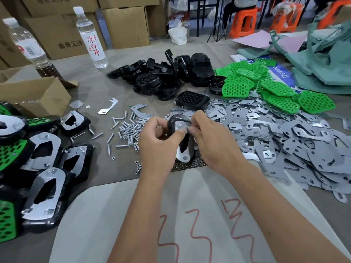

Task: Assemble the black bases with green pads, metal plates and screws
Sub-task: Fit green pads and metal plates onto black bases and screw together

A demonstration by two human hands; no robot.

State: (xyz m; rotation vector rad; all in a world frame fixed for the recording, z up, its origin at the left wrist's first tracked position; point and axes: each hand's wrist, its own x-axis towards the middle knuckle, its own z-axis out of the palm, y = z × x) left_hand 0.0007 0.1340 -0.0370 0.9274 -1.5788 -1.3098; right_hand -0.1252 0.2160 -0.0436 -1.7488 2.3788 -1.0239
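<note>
At the centre of the table, both hands hold one black base (183,141) tilted on edge, with a metal plate (182,149) laid on its upturned face. The left hand (161,137) grips the base from nine o'clock, fingers curled round its side and thumb pressing near the plate's upper end. The right hand (207,133) comes in from three o'clock, its thumb and forefinger pinching at the plate's top corner, where a screw (179,126) sits in its hole; a second screw head shows at the plate's lower end.

Loose screws (129,130) lie scattered at nine o'clock from the hands, and a small heap of nuts (190,165) sits just below the base at six o'clock. A broad pile of metal plates (284,141) spreads from three to four o'clock. The stock of black bases (167,76) lies at twelve o'clock, with green pads (266,88) heaped at one to two o'clock. Finished assemblies (41,168) are stacked at eight to nine o'clock along the left edge, beside an open cardboard box (38,92). Two water bottles (91,37) stand at eleven o'clock in front of stacked cartons. A white sheet (133,215) marked with red scrawl lies under the forearms at six o'clock.
</note>
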